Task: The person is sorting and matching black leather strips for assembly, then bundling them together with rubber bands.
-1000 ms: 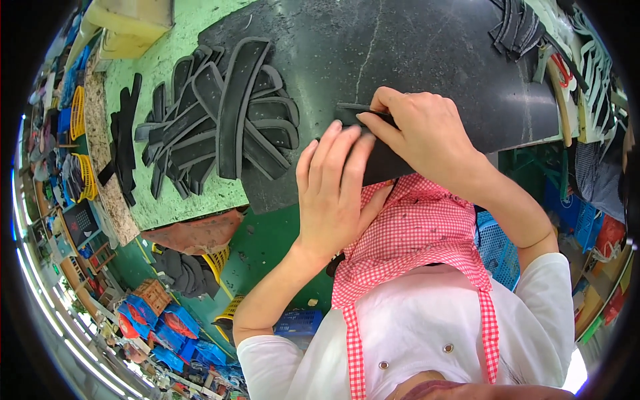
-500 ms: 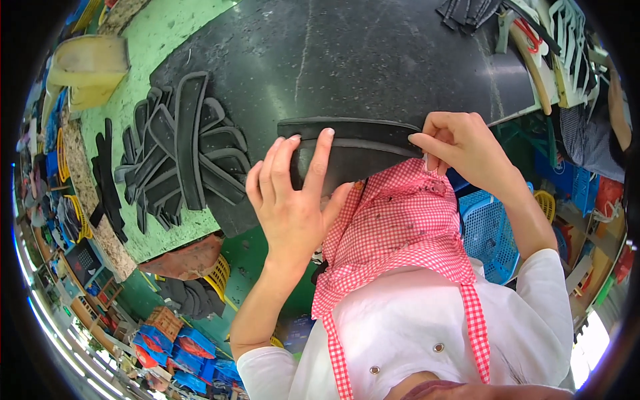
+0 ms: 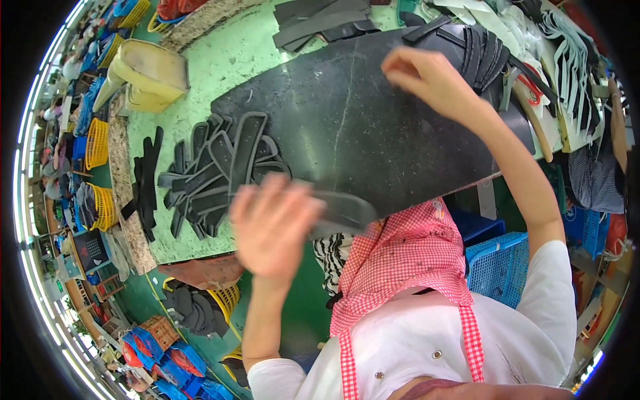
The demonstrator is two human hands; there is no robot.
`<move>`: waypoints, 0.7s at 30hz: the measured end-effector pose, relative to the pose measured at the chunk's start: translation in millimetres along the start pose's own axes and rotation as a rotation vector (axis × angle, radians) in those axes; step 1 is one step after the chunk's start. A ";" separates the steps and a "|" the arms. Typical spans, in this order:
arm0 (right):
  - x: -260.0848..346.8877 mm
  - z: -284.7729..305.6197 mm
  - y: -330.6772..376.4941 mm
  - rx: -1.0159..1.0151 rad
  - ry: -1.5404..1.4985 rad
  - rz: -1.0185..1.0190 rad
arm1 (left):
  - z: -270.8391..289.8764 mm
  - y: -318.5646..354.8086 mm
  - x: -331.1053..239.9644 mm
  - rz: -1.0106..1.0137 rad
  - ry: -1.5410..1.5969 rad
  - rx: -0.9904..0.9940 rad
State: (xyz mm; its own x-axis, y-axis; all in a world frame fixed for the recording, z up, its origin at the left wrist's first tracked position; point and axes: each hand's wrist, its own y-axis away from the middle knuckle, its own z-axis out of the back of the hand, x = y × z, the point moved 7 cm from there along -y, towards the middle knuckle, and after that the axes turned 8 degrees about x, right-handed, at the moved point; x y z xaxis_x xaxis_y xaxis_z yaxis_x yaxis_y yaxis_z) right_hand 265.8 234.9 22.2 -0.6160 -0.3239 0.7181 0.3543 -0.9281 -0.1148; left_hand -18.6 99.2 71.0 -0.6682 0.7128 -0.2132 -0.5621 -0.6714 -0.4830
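Fingers of the left hand (image 3: 277, 223) are spread and a little blurred, and they lie over the near end of a long curved black rubber strip (image 3: 343, 210) at the table edge; probably they press it flat so that it cannot slide. At one o'clock the right hand (image 3: 430, 80) has its fingers curled loosely, touching the dark grey work mat (image 3: 347, 127) just beside a fan of black strips (image 3: 483, 57). At nine o'clock, a heap of cut black pieces (image 3: 213, 170) waits on the green table (image 3: 200, 87).
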 end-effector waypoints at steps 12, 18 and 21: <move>-27.1 21.0 -91.7 -0.052 0.130 0.020 | -16.5 -55.3 45.9 0.218 0.224 0.039; -53.6 44.0 -89.2 -0.175 0.142 -0.275 | -55.8 -135.6 44.4 0.069 0.284 0.015; -58.0 22.6 -103.8 -0.209 0.616 -0.259 | -80.2 -159.9 58.8 0.066 0.349 -0.002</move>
State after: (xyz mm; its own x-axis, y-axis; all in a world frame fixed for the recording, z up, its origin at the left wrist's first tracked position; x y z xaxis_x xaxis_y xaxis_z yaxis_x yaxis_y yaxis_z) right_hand 280.7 354.2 8.0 -0.9709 -0.0753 0.2274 0.0375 -0.9854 -0.1662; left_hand 71.1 264.8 67.6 -0.4961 0.6947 -0.5208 -0.5224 -0.7179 -0.4601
